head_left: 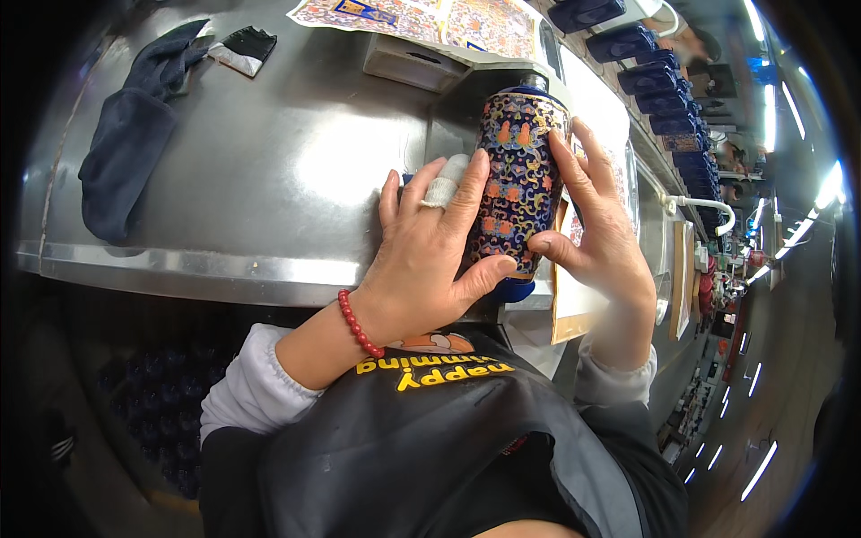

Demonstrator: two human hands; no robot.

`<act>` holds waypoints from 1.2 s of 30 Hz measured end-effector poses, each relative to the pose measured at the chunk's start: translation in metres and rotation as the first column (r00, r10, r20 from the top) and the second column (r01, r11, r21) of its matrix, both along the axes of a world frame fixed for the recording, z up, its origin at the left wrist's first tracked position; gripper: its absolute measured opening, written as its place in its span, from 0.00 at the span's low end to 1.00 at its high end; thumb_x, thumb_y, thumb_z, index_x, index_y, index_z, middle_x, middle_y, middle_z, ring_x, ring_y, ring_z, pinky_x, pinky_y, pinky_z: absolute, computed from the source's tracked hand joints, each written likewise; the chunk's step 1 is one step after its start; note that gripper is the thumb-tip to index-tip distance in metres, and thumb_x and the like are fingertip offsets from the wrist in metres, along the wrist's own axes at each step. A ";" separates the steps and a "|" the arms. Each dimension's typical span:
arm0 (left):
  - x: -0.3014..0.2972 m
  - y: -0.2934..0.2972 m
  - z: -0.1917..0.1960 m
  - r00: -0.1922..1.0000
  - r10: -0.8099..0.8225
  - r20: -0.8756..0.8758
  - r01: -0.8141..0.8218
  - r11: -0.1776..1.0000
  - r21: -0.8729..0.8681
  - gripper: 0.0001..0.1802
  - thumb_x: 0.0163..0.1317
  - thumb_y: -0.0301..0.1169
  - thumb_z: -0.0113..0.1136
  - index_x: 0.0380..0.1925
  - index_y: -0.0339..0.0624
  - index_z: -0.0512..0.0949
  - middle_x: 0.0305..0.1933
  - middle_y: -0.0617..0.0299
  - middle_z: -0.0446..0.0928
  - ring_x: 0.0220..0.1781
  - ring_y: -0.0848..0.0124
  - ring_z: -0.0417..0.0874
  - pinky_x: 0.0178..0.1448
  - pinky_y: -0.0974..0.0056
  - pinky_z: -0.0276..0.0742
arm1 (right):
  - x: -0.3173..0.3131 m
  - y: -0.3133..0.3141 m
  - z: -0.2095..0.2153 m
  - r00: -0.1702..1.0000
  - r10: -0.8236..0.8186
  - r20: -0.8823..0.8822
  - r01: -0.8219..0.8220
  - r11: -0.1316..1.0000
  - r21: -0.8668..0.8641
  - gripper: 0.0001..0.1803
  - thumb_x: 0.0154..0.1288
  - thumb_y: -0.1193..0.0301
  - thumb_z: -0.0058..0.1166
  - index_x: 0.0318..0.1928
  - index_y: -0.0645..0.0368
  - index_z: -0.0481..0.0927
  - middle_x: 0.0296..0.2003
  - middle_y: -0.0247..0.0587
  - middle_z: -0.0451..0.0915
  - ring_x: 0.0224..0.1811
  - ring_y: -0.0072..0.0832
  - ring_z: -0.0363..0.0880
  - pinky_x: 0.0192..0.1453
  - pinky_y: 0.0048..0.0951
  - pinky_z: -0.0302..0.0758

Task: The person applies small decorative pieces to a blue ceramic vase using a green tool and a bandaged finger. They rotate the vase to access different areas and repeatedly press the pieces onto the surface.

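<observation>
Because the patterned vase point(520, 179) lies on its side at the near lip of the steel table point(269, 161), propped only between two palms, the likeliest mishap is a slip: its glazed, rounded body looks smooth, and if either hand eases off it could roll toward the person and drop over the edge. The left hand point(430, 260) presses flat against the vase's left flank, fingers spread up along it, one finger wrapped in white tape point(446, 182), thumb hooked under near the blue foot. The right hand point(596, 224) cups the right flank, fingers reaching up the side, thumb touching the lower body. So both hands are clamped on the vase, one each side, with the vase between them, its dark neck pointing far and its foot near. The taped finger may grip less surely. A dark blue cloth point(130, 143) lies well apart at the far left, and printed pattern sheets point(421, 18) lie beyond the vase
</observation>
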State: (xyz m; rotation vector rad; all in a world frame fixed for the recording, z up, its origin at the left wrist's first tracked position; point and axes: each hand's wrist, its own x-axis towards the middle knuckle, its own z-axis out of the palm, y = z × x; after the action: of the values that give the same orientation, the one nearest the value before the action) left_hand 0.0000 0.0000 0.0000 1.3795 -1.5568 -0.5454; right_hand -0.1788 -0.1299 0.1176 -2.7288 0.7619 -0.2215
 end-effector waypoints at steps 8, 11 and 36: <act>-0.001 0.015 -0.005 0.995 0.101 -0.026 -0.103 0.990 -0.100 0.54 0.71 0.65 0.52 0.79 0.30 0.53 0.67 0.41 0.75 0.78 0.40 0.61 0.81 0.32 0.34 | 0.002 0.000 0.002 0.999 0.006 -0.031 -0.007 1.000 -0.029 0.56 0.53 0.45 0.74 0.78 0.52 0.65 0.77 0.68 0.53 0.63 0.52 0.75 0.69 0.50 0.73; -0.004 0.030 -0.011 0.985 0.119 0.121 -0.096 0.979 -0.182 0.52 0.71 0.66 0.49 0.76 0.28 0.61 0.68 0.42 0.75 0.77 0.43 0.63 0.81 0.33 0.34 | 0.002 -0.001 0.001 1.000 0.012 -0.028 -0.014 0.999 -0.040 0.55 0.54 0.45 0.74 0.78 0.52 0.65 0.77 0.69 0.53 0.63 0.52 0.75 0.69 0.49 0.73; -0.012 0.048 -0.025 0.974 0.128 0.189 -0.085 0.971 -0.225 0.42 0.74 0.62 0.48 0.70 0.35 0.73 0.67 0.43 0.76 0.75 0.47 0.66 0.82 0.34 0.36 | 0.002 0.000 0.000 0.998 0.008 -0.058 -0.012 0.998 -0.067 0.66 0.40 0.37 0.76 0.79 0.52 0.64 0.78 0.68 0.51 0.65 0.53 0.73 0.70 0.51 0.72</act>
State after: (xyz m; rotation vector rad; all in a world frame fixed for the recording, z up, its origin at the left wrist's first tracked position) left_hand -0.0120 0.0477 -0.0247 1.3739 -1.6380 -0.1670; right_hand -0.1763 -0.1300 0.1176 -2.8135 0.7690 -0.1702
